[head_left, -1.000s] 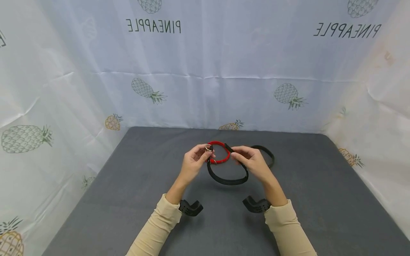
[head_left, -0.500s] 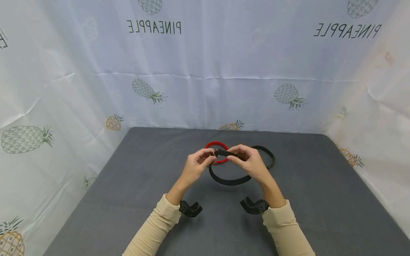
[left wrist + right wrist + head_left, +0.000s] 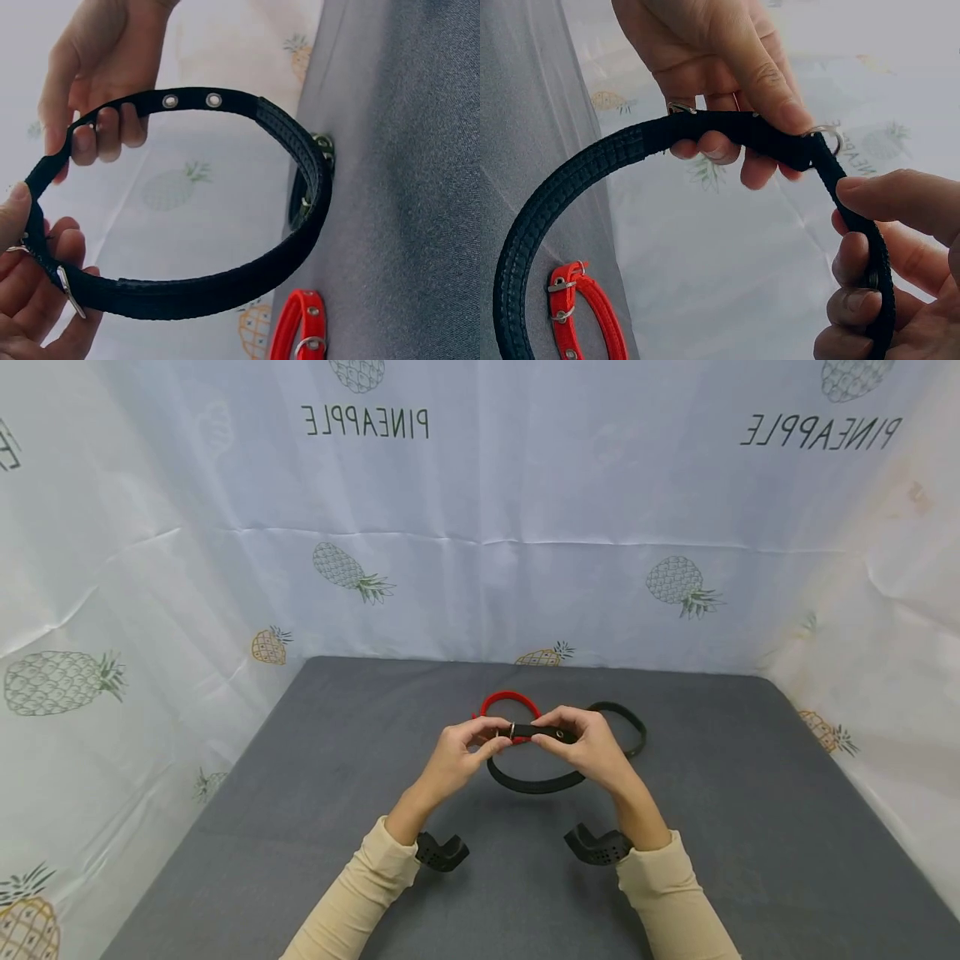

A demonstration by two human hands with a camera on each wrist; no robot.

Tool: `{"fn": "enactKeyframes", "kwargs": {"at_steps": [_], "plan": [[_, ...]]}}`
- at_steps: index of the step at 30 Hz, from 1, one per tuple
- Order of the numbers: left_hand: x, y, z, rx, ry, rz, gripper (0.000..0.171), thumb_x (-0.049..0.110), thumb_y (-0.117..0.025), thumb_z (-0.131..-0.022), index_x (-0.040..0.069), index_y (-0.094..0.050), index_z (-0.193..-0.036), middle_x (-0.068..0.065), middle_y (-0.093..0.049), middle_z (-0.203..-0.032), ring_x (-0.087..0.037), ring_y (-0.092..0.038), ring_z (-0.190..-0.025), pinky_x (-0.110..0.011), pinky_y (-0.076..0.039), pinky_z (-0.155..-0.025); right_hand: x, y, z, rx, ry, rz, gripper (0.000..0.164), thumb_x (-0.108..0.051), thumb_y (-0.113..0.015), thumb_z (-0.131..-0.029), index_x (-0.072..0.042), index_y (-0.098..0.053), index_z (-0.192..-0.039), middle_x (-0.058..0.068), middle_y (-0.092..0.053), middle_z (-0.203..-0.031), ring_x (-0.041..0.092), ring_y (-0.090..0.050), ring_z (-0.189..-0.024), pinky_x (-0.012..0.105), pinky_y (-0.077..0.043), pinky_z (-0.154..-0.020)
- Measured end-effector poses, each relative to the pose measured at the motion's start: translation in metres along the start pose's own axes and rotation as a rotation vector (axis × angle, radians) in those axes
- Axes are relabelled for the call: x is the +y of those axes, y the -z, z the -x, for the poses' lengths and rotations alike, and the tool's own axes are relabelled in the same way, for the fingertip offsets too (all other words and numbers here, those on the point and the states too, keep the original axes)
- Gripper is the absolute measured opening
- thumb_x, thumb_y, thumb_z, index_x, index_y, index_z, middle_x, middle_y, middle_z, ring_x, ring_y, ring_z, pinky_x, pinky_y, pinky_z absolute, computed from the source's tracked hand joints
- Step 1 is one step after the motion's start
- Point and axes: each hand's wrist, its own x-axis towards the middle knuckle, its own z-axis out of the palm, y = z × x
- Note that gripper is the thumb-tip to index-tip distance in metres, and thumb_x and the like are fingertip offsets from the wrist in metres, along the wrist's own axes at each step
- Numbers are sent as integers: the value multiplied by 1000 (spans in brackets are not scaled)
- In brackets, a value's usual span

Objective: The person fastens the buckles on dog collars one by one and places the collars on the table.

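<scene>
A black pet collar (image 3: 534, 787) hangs in a loop between both hands. My left hand (image 3: 457, 758) pinches its buckle end, where metal hardware (image 3: 829, 139) shows. My right hand (image 3: 592, 747) pinches the strap end, which has metal eyelets (image 3: 214, 100). The strap's tip meets the metal piece at the left fingertips. Whether it passes through cannot be told. In the left wrist view, a second metal loop (image 3: 71, 291) lies across the band by the left fingers. A padded section (image 3: 562, 180) runs along the loop's lower part.
On the grey table (image 3: 337, 827), a red collar (image 3: 510, 695) lies behind the hands. Another black collar (image 3: 639, 731) lies to the right, partly hidden by the right hand. A pineapple-print curtain (image 3: 480, 485) surrounds the table's back and sides.
The strap end has come left and down toward the metal hardware, from pointing up and apart to lying level against it. Both hands have moved slightly, and the gap between them has narrowed.
</scene>
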Motion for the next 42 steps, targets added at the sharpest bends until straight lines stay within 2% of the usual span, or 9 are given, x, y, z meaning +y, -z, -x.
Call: {"fn": "enactKeyframes", "kwargs": {"at_steps": [6, 9, 12, 16, 20, 24, 29, 35, 42], "plan": [[1, -3, 2, -52, 14, -4, 22, 12, -66, -90, 3, -67, -111, -14, -73, -94, -23, -70, -78, -23, -57, -74, 3, -7, 1, -46, 30, 4, 20, -6, -70, -86, 0, -68, -106, 19, -68, -97, -2, -56, -74, 20, -48, -66], [2, -5, 1, -63, 32, 7, 23, 13, -66, -90, 3, -67, -111, -15, -73, -94, -26, -71, -78, -23, -56, -74, 6, -11, 0, -58, 40, -17, 27, -6, -69, -88, 0, -64, -113, 19, -66, -94, -1, -55, -76, 21, -47, -68], [4, -6, -1, -66, 46, 8, 26, 11, -66, -90, 2, -65, -114, -16, -73, -94, -29, -71, -80, -22, -57, -75, 7, -15, -2, -61, 50, -50, 31, -8, -68, -88, -2, -62, -119, 19, -65, -101, 0, -56, -79, 21, -48, -69], [7, -7, -4, -72, 77, 17, 31, 10, -67, -90, 0, -61, -119, -18, -74, -98, -28, -72, -85, -22, -56, -77, 7, -19, -4, -45, 51, -93, 27, -11, -67, -90, -3, -64, -116, 21, -67, -105, 1, -60, -82, 22, -51, -71], [9, -7, -4, -65, 126, 57, 36, 11, -70, -86, 1, -61, -120, -18, -73, -107, -29, -71, -94, -23, -56, -83, 8, -18, -3, -3, 31, -118, 21, -8, -66, -90, -2, -65, -111, 21, -67, -94, 4, -57, -75, 23, -48, -66], [7, -8, -3, -49, 149, 111, 38, 10, -71, -86, 0, -60, -121, -20, -70, -113, -31, -68, -102, -24, -55, -88, 9, -16, -2, 35, 18, -128, 19, -6, -65, -90, -1, -64, -108, 14, -65, -89, 4, -55, -73, 22, -45, -67], [5, -10, -1, -2, 110, 152, 35, 7, -68, -88, -2, -60, -122, -22, -68, -114, -30, -67, -104, -21, -55, -87, 10, -15, -1, 47, 27, -133, 16, -6, -64, -91, -1, -63, -106, 6, -62, -84, 5, -52, -71, 23, -43, -67], [4, -12, -2, 82, 28, 198, 34, 1, -69, -85, -4, -61, -118, -25, -68, -109, -21, -69, -98, -24, -57, -82, 12, -14, 0, 51, 24, -144, 15, -5, -63, -91, 0, -62, -105, 0, -56, -79, 6, -47, -67, 23, -41, -65], [8, -11, -4, 144, 23, 194, 37, 1, -73, -81, -4, -63, -116, -25, -70, -106, -14, -70, -94, -23, -57, -79, 12, -12, -1, 44, 29, -138, 13, -5, -63, -91, 0, -62, -104, 2, -53, -77, 6, -44, -65, 24, -39, -63]]}}
